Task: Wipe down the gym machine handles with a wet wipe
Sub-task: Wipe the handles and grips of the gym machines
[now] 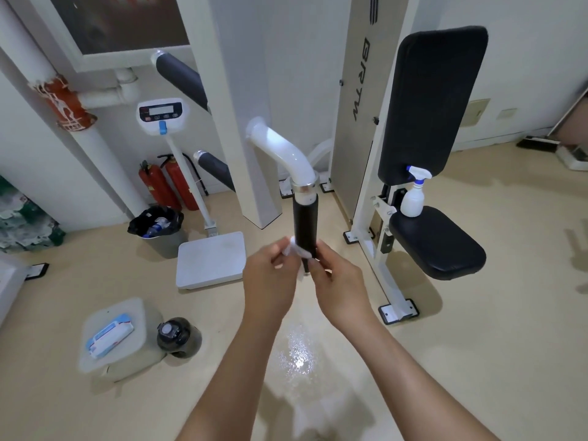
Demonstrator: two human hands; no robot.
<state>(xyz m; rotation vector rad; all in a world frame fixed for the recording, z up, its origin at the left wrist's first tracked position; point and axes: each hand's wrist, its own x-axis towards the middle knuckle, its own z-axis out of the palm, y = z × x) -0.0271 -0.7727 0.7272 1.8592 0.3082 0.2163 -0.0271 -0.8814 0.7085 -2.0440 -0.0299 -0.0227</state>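
A black handle grip (305, 222) hangs down from a curved white machine arm (283, 151) in the middle of the view. A white wet wipe (297, 249) is wrapped around the grip's lower part. My left hand (270, 272) pinches the wipe from the left. My right hand (337, 275) holds the wipe and the grip from the right, fingers curled around them. The bottom tip of the handle shows between my two hands. Two other black handles (181, 81) (216, 168) stick out at the left of the machine.
A spray bottle (413, 198) stands on the black seat (439, 241) under the backrest (426, 103). On the floor lie a wipe pack (109, 334) on a plastic lid, a dark bottle (175, 335), a white scale (211, 261), a bin (159, 227) and fire extinguishers (173, 184).
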